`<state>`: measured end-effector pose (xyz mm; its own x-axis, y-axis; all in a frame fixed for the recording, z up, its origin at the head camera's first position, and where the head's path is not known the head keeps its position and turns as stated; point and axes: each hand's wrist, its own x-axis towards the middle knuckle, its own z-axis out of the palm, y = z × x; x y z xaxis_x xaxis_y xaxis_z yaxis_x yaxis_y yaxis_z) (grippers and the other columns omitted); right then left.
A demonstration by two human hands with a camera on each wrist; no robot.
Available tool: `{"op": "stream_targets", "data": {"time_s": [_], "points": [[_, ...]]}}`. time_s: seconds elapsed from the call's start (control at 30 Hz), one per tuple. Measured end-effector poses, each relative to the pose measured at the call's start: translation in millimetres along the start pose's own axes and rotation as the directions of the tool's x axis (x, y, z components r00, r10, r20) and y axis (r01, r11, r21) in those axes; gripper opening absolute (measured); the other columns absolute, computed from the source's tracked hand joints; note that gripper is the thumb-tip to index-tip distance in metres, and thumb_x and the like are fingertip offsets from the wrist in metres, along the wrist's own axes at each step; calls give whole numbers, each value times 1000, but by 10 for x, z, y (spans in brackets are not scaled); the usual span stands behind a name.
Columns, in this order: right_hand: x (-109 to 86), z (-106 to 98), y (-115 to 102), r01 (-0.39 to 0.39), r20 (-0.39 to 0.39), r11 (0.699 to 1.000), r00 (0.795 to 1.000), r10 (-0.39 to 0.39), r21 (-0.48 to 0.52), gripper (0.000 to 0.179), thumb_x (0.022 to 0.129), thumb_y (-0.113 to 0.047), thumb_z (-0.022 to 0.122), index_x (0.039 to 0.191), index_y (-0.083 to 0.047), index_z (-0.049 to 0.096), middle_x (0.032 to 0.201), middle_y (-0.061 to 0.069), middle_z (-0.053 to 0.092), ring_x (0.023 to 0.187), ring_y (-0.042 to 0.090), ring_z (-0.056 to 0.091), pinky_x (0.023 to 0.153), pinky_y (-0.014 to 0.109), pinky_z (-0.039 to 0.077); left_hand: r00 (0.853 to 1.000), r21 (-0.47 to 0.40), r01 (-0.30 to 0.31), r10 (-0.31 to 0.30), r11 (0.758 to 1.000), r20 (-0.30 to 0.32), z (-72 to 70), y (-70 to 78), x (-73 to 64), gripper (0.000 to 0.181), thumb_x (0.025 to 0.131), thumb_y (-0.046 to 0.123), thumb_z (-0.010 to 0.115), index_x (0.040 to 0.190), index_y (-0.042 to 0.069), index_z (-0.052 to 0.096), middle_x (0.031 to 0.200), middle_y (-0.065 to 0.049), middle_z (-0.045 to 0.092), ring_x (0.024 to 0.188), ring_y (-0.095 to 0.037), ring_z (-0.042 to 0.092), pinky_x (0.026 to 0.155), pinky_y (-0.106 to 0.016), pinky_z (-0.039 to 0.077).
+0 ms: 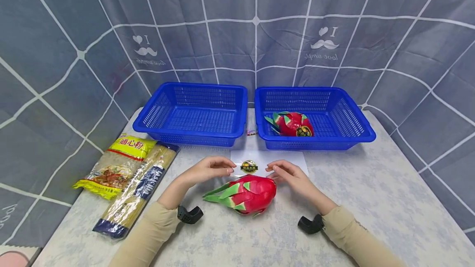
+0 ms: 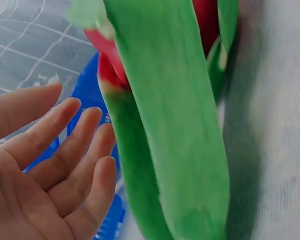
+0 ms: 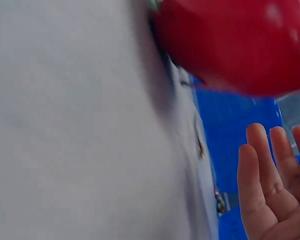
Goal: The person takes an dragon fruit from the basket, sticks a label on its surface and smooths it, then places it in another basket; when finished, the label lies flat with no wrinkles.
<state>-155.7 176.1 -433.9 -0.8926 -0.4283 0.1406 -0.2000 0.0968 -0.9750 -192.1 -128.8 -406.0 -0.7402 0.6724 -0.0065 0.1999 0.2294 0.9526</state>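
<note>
A red dragon fruit point(image 1: 254, 195) with green leaf tips lies on the table between the forearms, its leaves pointing left. My left hand point(image 1: 208, 170) is just beyond its leafy end, fingers relaxed and nothing between them. Over the other end is my right hand point(image 1: 295, 176), also loosely extended. Between the fingertips sits a round black-and-gold label point(image 1: 249, 166) on a white sheet point(image 1: 289, 160). Whether any fingertip touches the sheet is unclear. Close up in the left wrist view, a green leaf point(image 2: 165, 115) stands beside the palm; the right wrist view shows the fruit's red skin point(image 3: 235, 45) apart from the fingers.
Two blue baskets stand at the back: the left one point(image 1: 189, 138) holds nothing visible, the right one point(image 1: 315, 144) a second labelled dragon fruit point(image 1: 291, 124). At the left lie a yellow pasta bag point(image 1: 115, 166) and a long noodle packet point(image 1: 139, 188). Grey curtain point(image 1: 230, 48) hangs behind.
</note>
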Motion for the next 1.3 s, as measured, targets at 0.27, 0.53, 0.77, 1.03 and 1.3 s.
{"op": "stream_targets", "data": {"time_s": [0.27, 0.53, 0.77, 1.03, 1.3], "points": [[455, -11, -1, -91, 37, 992, 995, 94, -86, 34, 92, -11, 58, 119, 10, 54, 117, 30, 56, 94, 33, 64, 78, 40, 54, 998, -85, 53, -56, 995, -36, -12, -115, 14, 43, 93, 15, 58, 128, -10, 49, 123, -25, 55, 109, -40, 55, 87, -46, 49], [691, 59, 89, -159, 63, 955, 982, 180, -252, 34, 87, -14, 65, 116, 4, 59, 114, 21, 61, 78, 25, 63, 64, 36, 53, 997, -124, 79, -82, 989, -17, 12, -250, 68, 46, 94, 12, 55, 131, -12, 43, 126, -29, 53, 115, -39, 52, 89, -39, 49], [736, 86, 174, -151, 18, 925, 986, 167, -348, 25, 82, -15, 71, 105, -6, 68, 101, 10, 67, 69, 14, 56, 55, 29, 47, 996, -126, 87, -90, 988, -18, 35, -324, 93, 46, 95, 13, 53, 131, -13, 42, 129, -29, 50, 119, -38, 49, 88, -39, 49], [774, 146, 163, -152, -40, 911, 988, 148, -384, 19, 78, -9, 74, 96, -3, 70, 84, 5, 67, 65, 12, 55, 51, 26, 44, 994, -80, 92, -96, 993, -55, 69, -330, 107, 41, 95, 14, 55, 125, -13, 49, 125, -28, 53, 115, -36, 53, 83, -36, 51], [722, 88, 139, -110, -46, 921, 994, 100, -374, 12, 82, -12, 72, 91, -5, 72, 83, 3, 69, 68, 11, 56, 58, 26, 46, 987, -41, 114, -118, 993, -108, 98, -314, 103, 40, 94, 17, 57, 124, -10, 54, 122, -23, 58, 104, -28, 59, 79, -34, 51]]}}
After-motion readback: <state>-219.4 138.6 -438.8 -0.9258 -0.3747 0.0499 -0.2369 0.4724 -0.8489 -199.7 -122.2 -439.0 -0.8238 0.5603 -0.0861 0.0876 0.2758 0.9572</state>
